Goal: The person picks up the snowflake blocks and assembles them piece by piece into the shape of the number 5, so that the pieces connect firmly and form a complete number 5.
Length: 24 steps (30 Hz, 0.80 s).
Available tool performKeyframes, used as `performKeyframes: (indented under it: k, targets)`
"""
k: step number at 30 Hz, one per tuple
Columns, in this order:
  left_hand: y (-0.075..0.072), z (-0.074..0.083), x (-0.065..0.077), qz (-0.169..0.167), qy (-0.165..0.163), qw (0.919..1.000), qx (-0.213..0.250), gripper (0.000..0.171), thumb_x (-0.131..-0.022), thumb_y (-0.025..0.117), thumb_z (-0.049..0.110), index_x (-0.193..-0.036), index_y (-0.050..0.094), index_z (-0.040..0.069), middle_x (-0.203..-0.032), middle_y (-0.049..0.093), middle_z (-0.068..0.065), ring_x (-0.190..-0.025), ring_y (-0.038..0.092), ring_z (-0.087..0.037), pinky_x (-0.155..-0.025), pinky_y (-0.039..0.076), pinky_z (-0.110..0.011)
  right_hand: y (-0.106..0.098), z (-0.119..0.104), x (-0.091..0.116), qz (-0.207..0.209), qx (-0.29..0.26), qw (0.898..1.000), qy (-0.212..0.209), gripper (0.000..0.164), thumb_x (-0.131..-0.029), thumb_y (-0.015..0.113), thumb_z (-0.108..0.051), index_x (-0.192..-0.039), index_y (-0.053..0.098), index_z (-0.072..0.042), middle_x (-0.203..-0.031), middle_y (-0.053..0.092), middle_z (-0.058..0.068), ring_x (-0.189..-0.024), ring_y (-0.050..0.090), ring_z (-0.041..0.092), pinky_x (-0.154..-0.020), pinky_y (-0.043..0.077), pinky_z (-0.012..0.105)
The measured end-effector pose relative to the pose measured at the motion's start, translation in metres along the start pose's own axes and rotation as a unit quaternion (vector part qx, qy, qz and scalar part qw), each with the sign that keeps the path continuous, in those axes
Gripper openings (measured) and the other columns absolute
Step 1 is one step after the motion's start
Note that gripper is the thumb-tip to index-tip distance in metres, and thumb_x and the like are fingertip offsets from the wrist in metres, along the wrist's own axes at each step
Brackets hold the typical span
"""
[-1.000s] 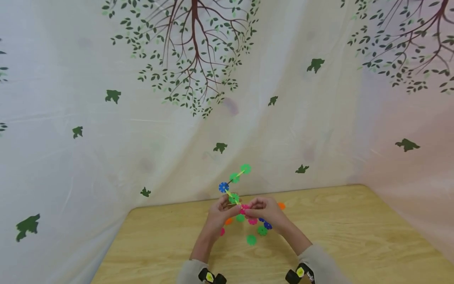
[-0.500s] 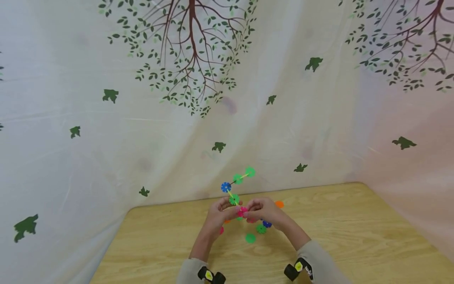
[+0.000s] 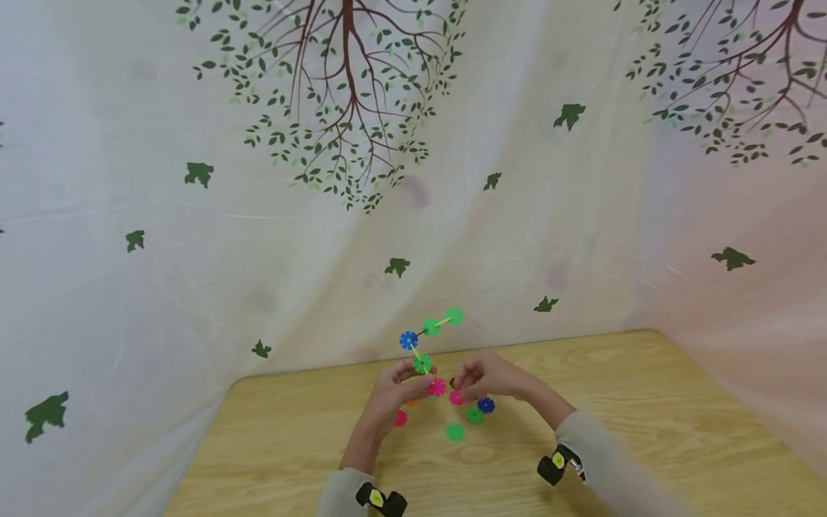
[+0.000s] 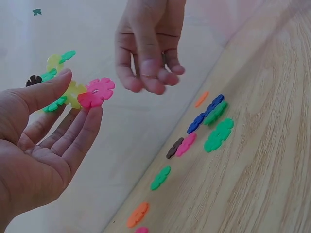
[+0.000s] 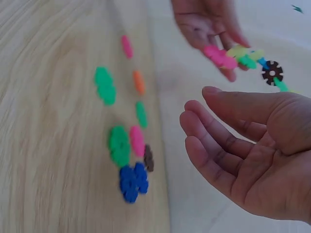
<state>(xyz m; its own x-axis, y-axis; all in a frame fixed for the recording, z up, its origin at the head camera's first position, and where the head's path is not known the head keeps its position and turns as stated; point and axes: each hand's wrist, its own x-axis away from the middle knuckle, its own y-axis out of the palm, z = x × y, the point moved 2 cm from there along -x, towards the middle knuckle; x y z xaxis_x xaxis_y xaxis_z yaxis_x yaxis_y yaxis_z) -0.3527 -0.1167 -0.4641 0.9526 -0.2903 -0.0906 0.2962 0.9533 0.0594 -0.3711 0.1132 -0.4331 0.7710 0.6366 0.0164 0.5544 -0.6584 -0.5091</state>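
Observation:
My left hand [image 3: 390, 396] pinches a chain of interlocking plastic snowflake discs and holds it up over the table. Its near end is a pink disc [image 4: 99, 90], slotted into a yellow disc [image 4: 74, 93] between thumb and fingers. Beyond these, the chain bends past a green disc [image 3: 422, 363] and a blue disc [image 3: 408, 339] to a pale green disc [image 3: 454, 316] at the far tip. A brown disc [image 5: 272, 73] in the chain shows in the right wrist view. Apart from the chain, my right hand [image 5: 257, 145] has loosely bent fingers and holds nothing, above the loose discs.
Loose discs lie on the wooden table [image 3: 291, 445]: a green disc [image 3: 455, 431] nearest me, a dark blue disc [image 3: 486, 405], a pink disc [image 5: 137, 141], a brown disc [image 5: 148, 158] and an orange disc [image 4: 138, 214]. Behind hangs a leaf-printed curtain [image 3: 310, 287].
My right hand has let go of the pink disc at the chain's end and moved away to the right. The left hand keeps the chain, shifted slightly left.

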Motion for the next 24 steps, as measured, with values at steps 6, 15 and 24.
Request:
performKeyframes:
  k: [6,15,24]
  targets:
    - [-0.001,0.000,0.000,-0.004,0.002,1.0000,-0.005,0.040,-0.094,0.074,0.015,-0.127,0.062,-0.005,-0.130,0.066,-0.023,-0.099,0.073,-0.015,-0.091,0.061,-0.036,0.003,0.016,0.003,-0.052,0.071,0.996,-0.030,0.014,-0.087,0.071,0.007,-0.101,0.071,0.008,-0.077,0.066,0.012,-0.063,0.053,0.006,-0.056,0.046,0.019]
    - [-0.001,-0.001,0.001,-0.005,0.001,0.9998,-0.019,0.038,-0.094,0.074,0.017,-0.124,0.063,-0.004,-0.125,0.068,-0.018,-0.099,0.073,-0.015,-0.092,0.060,-0.036,0.011,0.033,0.005,-0.048,0.117,0.992,-0.026,0.023,-0.080,0.075,0.008,-0.102,0.074,0.001,-0.069,0.056,0.000,-0.061,0.046,0.003,-0.054,0.038,0.017]
    - [0.000,0.003,0.001,-0.007,-0.001,0.9998,-0.016,0.044,-0.092,0.076,0.017,-0.126,0.061,-0.008,-0.125,0.065,-0.022,-0.095,0.074,-0.014,-0.091,0.061,-0.036,0.016,0.034,0.006,-0.021,0.162,0.986,-0.024,0.021,-0.079,0.076,0.008,-0.097,0.074,-0.002,-0.078,0.063,0.008,-0.068,0.049,0.006,-0.059,0.043,0.018]
